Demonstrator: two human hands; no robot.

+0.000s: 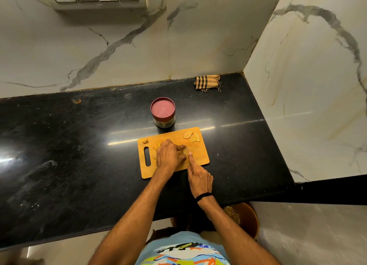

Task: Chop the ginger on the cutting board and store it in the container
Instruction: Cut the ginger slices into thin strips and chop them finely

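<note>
We are pinning one ginger piece, mostly hidden, on the board (pixel 200 155) under the left hand (pixel 168 156), fingers curled so it cannot slide; its long axis we cannot tell. The right hand (pixel 199 177) is gripping the knife (pixel 187 152), forefinger along the spine, blade pointing away toward the lidded jar (pixel 162 112). Spare slices (pixel 188 134) are waiting at the far corner.

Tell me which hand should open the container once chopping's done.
Left. The left hand, holding the ginger, sits directly before the red-lidded container; the right hand grips the knife, farther off.
</note>
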